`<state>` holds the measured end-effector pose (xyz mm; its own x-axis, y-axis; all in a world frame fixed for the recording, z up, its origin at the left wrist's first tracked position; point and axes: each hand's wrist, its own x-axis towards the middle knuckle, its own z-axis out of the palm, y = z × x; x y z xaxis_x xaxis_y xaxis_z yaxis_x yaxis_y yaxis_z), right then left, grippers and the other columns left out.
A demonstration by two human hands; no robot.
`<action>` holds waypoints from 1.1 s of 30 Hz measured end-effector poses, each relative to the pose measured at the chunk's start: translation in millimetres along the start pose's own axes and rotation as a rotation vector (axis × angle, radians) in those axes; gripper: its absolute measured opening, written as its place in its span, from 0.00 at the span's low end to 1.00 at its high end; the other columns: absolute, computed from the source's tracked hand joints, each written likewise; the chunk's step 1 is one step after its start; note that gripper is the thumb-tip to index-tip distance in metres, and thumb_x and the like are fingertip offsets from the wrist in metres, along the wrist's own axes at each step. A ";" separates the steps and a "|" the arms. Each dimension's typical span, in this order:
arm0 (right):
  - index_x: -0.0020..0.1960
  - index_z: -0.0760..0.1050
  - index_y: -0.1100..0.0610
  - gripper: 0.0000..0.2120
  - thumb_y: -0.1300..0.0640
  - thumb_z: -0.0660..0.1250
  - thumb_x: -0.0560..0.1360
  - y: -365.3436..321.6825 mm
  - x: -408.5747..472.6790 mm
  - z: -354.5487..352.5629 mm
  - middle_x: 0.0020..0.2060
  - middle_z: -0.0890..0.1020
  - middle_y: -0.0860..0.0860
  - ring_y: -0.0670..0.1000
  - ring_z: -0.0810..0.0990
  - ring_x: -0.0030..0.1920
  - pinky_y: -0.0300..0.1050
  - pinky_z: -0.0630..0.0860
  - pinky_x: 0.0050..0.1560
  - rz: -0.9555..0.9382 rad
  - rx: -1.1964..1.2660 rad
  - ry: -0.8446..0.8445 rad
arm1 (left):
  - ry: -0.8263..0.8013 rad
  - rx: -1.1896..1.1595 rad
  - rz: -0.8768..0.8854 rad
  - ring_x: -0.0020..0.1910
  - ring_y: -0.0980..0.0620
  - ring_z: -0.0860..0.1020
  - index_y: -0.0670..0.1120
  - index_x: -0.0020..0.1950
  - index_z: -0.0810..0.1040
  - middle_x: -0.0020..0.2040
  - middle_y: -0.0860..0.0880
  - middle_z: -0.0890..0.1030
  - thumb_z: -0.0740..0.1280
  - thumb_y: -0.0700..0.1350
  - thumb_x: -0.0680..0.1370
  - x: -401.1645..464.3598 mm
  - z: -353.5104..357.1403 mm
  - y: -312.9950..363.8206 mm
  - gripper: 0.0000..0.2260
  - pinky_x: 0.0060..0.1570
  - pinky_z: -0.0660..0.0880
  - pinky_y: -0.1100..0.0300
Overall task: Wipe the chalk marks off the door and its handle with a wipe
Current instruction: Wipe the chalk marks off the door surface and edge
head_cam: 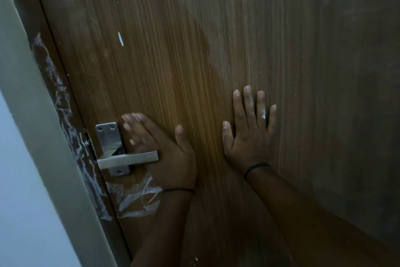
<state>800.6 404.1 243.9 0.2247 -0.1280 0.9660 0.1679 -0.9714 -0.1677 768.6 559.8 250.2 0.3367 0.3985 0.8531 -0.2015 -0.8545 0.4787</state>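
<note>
Pressing door [194, 50]: both palms, left hand [160, 149] seemingly behind handle [127, 159].

I read this as an indoor room of a home or flat — I see a wood-grain laminate door [194, 71] with a square steel lever handle [127, 159], a dark chalk-smeared door frame [65, 115] and a pale painted wall [26, 180] beside it.

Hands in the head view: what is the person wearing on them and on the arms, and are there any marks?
Both forearms are bare, with no sleeves or gloves in view. The left hand has a thin dark band at its wrist; the right hand has a thin black band at its wrist. White chalk smears show on the right hand's fingers.
</note>
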 end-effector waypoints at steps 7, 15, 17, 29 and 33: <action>0.80 0.52 0.53 0.31 0.45 0.53 0.80 0.3 0.2 0.1 0.80 0.54 0.52 0.56 0.49 0.80 0.65 0.49 0.77 -0.008 -0.007 0.006 | -0.141 0.057 0.138 0.80 0.43 0.45 0.36 0.79 0.49 0.81 0.40 0.45 0.49 0.60 0.82 -31.7 2.6 -2.9 0.35 0.78 0.50 0.45; 0.81 0.50 0.52 0.31 0.44 0.52 0.80 0.0 -0.4 -1.2 0.80 0.52 0.51 0.56 0.48 0.80 0.64 0.47 0.77 0.001 -0.024 -0.004 | -0.246 0.075 0.380 0.81 0.46 0.47 0.39 0.80 0.52 0.81 0.42 0.48 0.49 0.60 0.82 -58.4 6.7 -5.8 0.33 0.78 0.51 0.47; 0.81 0.49 0.53 0.32 0.45 0.52 0.80 -0.1 -0.7 -2.0 0.81 0.52 0.52 0.56 0.47 0.80 0.65 0.48 0.77 -0.004 -0.018 -0.023 | -0.286 0.115 0.425 0.80 0.46 0.49 0.40 0.79 0.54 0.81 0.42 0.51 0.51 0.59 0.82 -77.6 6.1 -18.7 0.32 0.77 0.53 0.47; 0.81 0.50 0.53 0.31 0.45 0.52 0.81 1.3 -0.6 -0.1 0.80 0.53 0.53 0.57 0.48 0.80 0.65 0.48 0.77 -0.005 -0.006 -0.009 | -0.369 0.148 0.496 0.80 0.47 0.53 0.44 0.79 0.56 0.81 0.45 0.54 0.50 0.57 0.83 -108.7 5.0 -55.2 0.28 0.77 0.51 0.49; 0.81 0.50 0.53 0.32 0.45 0.53 0.80 2.8 0.3 1.4 0.80 0.53 0.53 0.57 0.48 0.80 0.65 0.48 0.77 -0.004 0.010 -0.004 | -0.329 0.142 0.302 0.81 0.46 0.47 0.44 0.81 0.49 0.82 0.45 0.48 0.48 0.58 0.83 -93.0 -2.0 -80.9 0.30 0.77 0.47 0.47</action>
<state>802.5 401.6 243.5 0.2275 -0.1229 0.9660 0.1783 -0.9700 -0.1654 751.8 592.5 132.5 0.5610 0.0174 0.8276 -0.2157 -0.9622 0.1665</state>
